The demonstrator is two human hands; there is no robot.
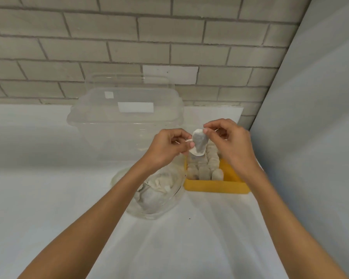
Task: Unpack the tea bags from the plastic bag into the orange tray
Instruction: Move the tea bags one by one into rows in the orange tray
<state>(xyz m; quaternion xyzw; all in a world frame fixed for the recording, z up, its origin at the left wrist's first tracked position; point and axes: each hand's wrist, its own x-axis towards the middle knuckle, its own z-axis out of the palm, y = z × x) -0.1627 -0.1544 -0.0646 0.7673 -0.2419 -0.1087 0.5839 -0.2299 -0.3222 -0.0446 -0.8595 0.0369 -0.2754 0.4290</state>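
Left hand (pixel 167 147) and right hand (pixel 231 140) pinched one tea bag (pixel 198 143) above the orange tray (pixel 216 187); slackening, I might drop it outside.

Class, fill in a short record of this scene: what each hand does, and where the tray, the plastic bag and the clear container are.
left hand: pinches left edge of a tea bag
right hand: pinches its top corner
tea bag: held in the air over the tray
orange tray: on the white table, partly filled with stored tea bags
plastic bag: left of the tray, holds loose tea bags
clear container: behind both, lid on
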